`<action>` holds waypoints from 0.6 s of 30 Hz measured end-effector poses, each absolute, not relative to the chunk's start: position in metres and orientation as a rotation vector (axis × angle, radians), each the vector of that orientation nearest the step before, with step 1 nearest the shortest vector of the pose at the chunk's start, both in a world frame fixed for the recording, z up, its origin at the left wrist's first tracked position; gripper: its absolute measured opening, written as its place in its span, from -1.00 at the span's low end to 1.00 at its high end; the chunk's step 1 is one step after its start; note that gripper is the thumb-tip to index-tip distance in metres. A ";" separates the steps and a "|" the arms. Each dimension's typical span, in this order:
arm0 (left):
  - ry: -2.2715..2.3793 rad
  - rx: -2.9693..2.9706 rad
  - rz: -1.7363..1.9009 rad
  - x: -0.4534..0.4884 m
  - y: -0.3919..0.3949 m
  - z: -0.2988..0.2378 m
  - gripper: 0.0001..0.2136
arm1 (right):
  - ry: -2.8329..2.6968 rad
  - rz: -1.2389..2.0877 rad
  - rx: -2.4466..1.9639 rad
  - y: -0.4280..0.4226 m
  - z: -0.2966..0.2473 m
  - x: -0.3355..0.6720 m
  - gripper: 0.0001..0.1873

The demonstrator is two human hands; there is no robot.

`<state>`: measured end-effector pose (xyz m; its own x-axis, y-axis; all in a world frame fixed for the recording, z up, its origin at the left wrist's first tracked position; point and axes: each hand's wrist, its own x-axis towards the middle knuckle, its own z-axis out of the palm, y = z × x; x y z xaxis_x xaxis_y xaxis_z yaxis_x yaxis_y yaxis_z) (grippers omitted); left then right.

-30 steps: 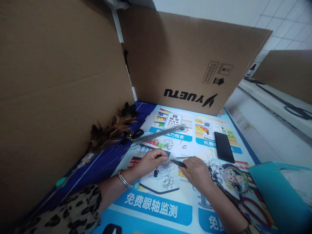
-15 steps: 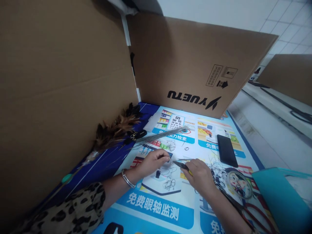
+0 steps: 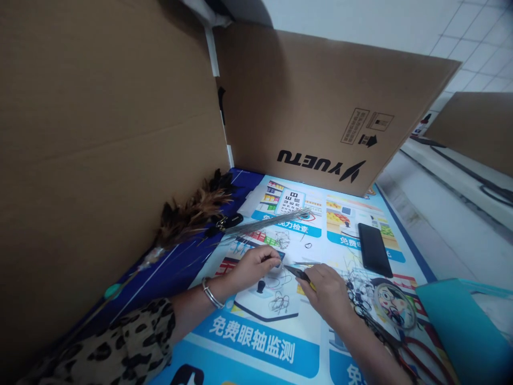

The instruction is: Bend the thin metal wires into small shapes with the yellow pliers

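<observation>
My left hand (image 3: 256, 264), a silver bangle at the wrist, is closed in a pinch over the printed table sheet. A thin wire seems to be between its fingertips, though most of it is hidden. My right hand (image 3: 328, 291) grips pliers (image 3: 296, 271) with dark jaws and a bit of yellow handle showing. The jaw tips point left and lie very near the left fingertips; whether they touch the wire I cannot tell. Below the hands rests a loose tangle of thin wire (image 3: 279, 302). Beyond them lies a bundle of straight wires (image 3: 272, 220).
Tall cardboard panels (image 3: 320, 107) stand at the left and back. A feather duster (image 3: 192, 214) leans along the left. On the right are a black phone (image 3: 374, 249), a round clear roll (image 3: 412, 307), red-handled scissors (image 3: 427, 353) and a teal folder (image 3: 460, 321).
Both hands keep nearly the same pose, with the pliers' tips still close to the left fingertips. The whole view has shifted slightly.
</observation>
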<state>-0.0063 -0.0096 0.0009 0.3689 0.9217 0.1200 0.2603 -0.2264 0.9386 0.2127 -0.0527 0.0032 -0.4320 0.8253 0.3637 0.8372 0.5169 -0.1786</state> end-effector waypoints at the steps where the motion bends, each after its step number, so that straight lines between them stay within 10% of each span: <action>1: 1.051 1.688 0.894 -0.006 -0.010 0.001 -0.87 | -2.350 -0.033 -1.368 -0.053 0.002 0.212 -0.78; 18: 0.958 1.445 0.800 -0.005 -0.012 -0.007 -0.80 | -2.265 0.172 -1.409 -0.055 -0.007 0.202 -0.78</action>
<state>-0.0048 -0.0117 -0.0072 0.4310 0.9009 -0.0507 0.1105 0.0031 0.9939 0.2023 -0.0545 -0.0075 -0.3666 0.8742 0.3183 0.8163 0.4664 -0.3408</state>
